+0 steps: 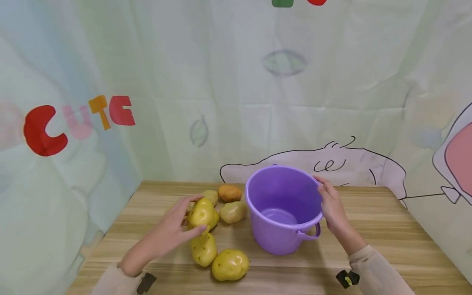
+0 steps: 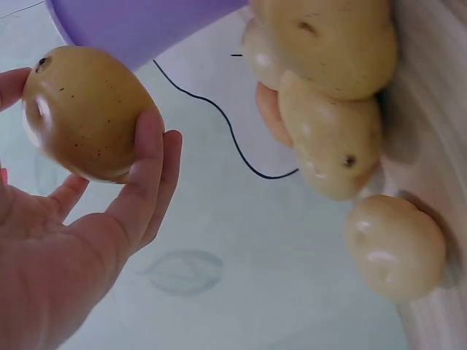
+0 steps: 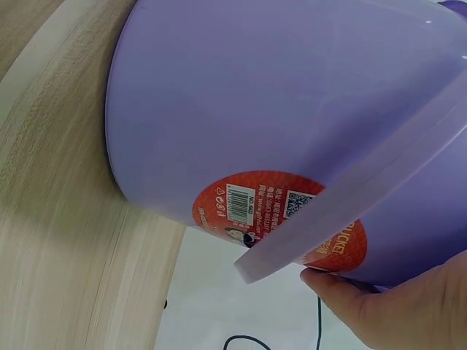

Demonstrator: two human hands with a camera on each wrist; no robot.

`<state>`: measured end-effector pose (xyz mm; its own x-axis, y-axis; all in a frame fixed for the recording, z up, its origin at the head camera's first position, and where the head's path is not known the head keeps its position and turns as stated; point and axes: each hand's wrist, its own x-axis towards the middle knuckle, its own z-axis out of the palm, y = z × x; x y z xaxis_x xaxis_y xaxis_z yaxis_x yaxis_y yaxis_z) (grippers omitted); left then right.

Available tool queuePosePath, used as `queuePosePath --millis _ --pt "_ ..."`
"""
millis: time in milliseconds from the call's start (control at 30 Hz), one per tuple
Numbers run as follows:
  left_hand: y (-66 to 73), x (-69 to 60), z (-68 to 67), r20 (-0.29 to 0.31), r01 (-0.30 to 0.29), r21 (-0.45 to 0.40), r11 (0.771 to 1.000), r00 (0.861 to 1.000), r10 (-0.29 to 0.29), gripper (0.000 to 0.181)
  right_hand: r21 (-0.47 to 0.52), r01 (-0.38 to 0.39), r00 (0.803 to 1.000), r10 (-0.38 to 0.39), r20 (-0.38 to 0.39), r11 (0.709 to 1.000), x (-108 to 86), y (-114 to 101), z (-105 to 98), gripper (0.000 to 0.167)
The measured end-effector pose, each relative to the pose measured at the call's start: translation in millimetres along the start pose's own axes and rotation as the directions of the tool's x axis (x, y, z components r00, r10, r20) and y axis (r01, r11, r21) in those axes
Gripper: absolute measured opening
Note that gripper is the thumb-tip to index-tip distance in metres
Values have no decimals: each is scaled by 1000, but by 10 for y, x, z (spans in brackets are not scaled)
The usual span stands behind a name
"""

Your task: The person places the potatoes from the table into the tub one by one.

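Observation:
My left hand (image 1: 167,231) holds a yellow potato (image 1: 202,213) between thumb and fingers, above other potatoes; in the left wrist view the hand (image 2: 87,240) grips this potato (image 2: 91,113) in the air. The purple bucket (image 1: 276,237) stands upright with nothing seen inside it. On its right rim rests my right hand (image 1: 333,205), gripping the edge. In the right wrist view the thumb of that hand (image 3: 408,306) presses the outer wall of the bucket (image 3: 255,87), near its handle and a red label.
Left of the bucket on the wooden table (image 1: 368,229) lie several potatoes, among them a yellow one (image 1: 230,265) at the front, a paler one (image 1: 233,212) and an orange-brown one (image 1: 230,192) at the back. A printed curtain (image 1: 236,102) hangs behind the table.

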<state>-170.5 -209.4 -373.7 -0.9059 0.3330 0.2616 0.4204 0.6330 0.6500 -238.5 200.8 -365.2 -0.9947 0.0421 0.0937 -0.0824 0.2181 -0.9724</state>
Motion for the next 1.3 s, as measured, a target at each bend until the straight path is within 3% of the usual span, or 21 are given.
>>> queuePosePath --millis 533,800,1300 --pt "204 258 26 2 -108 -42 993 994 108 71 -34 28 999 -29 -17 999 1 20 -8 45" --pt "246 313 25 -7 -138 -33 990 990 138 71 -35 24 999 -24 -24 999 -10 32 19 45" --pt "483 514 28 -12 -183 -28 983 983 183 71 -50 47 998 -49 -35 998 -11 22 9 45"
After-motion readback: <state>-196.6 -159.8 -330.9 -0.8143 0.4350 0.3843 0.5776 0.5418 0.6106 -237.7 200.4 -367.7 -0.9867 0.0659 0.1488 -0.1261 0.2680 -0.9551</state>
